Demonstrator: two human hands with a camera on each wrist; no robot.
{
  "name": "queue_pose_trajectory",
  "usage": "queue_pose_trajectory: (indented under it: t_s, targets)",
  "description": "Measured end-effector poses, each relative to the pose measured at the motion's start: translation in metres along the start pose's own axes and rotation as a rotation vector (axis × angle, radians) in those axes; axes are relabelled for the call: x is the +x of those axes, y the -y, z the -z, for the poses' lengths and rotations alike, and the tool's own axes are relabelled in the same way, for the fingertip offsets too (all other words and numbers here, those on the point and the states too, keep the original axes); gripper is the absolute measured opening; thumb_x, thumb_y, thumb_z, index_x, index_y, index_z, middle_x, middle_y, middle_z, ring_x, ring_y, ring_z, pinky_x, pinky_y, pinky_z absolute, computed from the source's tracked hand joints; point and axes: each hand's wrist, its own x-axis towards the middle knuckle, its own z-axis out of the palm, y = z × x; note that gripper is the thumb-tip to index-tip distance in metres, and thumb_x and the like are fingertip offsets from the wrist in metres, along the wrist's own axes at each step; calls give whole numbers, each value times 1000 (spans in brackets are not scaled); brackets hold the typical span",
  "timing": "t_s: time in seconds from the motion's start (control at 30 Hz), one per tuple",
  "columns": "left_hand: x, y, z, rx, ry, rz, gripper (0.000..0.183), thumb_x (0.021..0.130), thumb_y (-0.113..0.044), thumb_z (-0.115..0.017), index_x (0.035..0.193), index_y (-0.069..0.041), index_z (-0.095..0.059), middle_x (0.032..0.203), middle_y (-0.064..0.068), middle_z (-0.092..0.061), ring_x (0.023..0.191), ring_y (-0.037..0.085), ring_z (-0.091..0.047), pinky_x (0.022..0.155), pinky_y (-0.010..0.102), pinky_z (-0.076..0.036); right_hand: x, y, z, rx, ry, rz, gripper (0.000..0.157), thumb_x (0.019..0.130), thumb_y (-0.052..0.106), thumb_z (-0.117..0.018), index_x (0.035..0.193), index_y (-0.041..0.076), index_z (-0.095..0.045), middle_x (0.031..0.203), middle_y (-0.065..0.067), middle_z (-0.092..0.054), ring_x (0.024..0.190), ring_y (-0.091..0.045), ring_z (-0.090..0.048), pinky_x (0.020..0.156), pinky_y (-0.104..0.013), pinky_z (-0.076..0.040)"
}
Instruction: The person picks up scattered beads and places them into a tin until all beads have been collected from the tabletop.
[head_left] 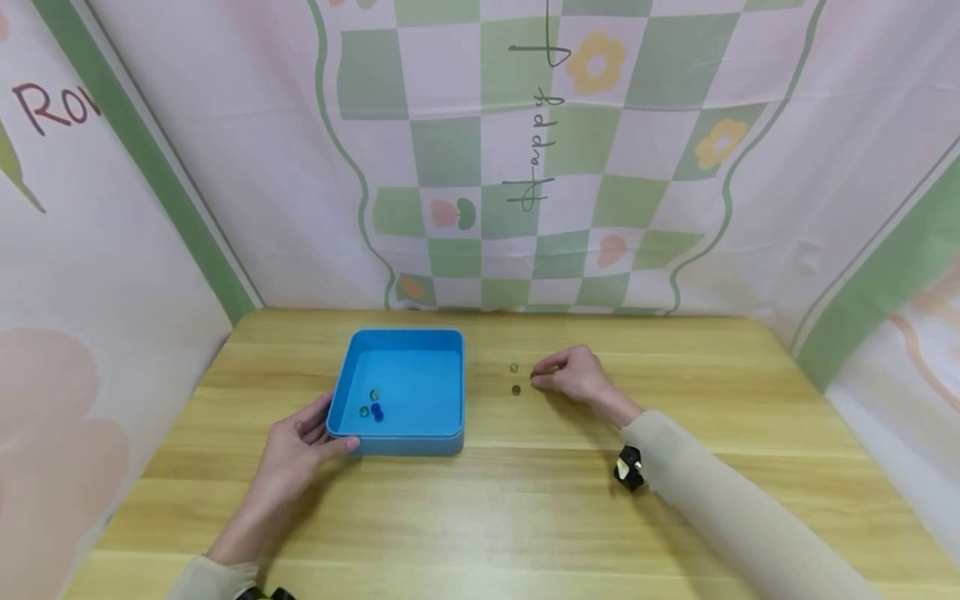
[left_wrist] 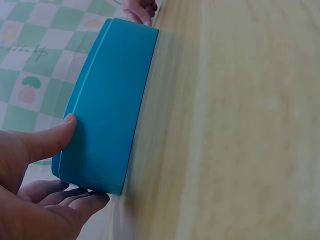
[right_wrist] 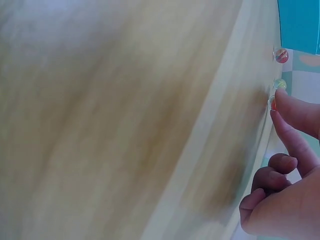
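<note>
A blue square box stands open-topped on the table. Two dark blue marbles and two clear greenish marbles lie inside it, near its front left corner. My left hand grips that corner, thumb on the front wall and fingers against the left side. To the right of the box, my right hand pinches a clear marble with orange in it between thumb and index finger, right at the tabletop. Between that hand and the box lie a yellow-green marble and a reddish-brown marble.
The wooden table has rounded back corners. Behind it hangs a checkered cloth with flowers, and printed cloth also covers both sides. A black device sits at the right wrist.
</note>
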Motion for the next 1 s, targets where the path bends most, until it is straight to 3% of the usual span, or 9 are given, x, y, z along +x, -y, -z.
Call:
queue_pose_trajectory:
  t_s: [0.53, 0.83, 1.0]
  targets:
    - [-2, -2, 0, -21, 3, -5, 87, 91, -7, -84, 162, -1, -35, 165, 24, -34, 149, 41, -39, 113, 39, -43, -2, 0, 3, 13, -2, -13, 23, 91, 16, -85, 110, 5, -81, 125, -18, -73, 119, -36, -61, 105, -52, -50]
    - [-1, -1, 0, 3, 0, 1, 85, 93, -8, -83, 163, -3, -34, 165, 23, -34, 149, 39, -39, 113, 38, -42, -3, 3, 5, 40, -7, -9, 24, 90, 16, -85, 111, 6, -82, 126, -17, -72, 102, -27, -58, 83, -36, -49]
    - [-1, -1, 0, 3, 7, 3, 85, 94, -8, -82, 163, -3, -33, 166, 23, -33, 150, 39, -38, 114, 38, -42, -5, 3, 6, 44, -7, 1, 24, 89, 14, -86, 110, 4, -81, 122, -17, -73, 88, -23, -53, 74, -33, -46]
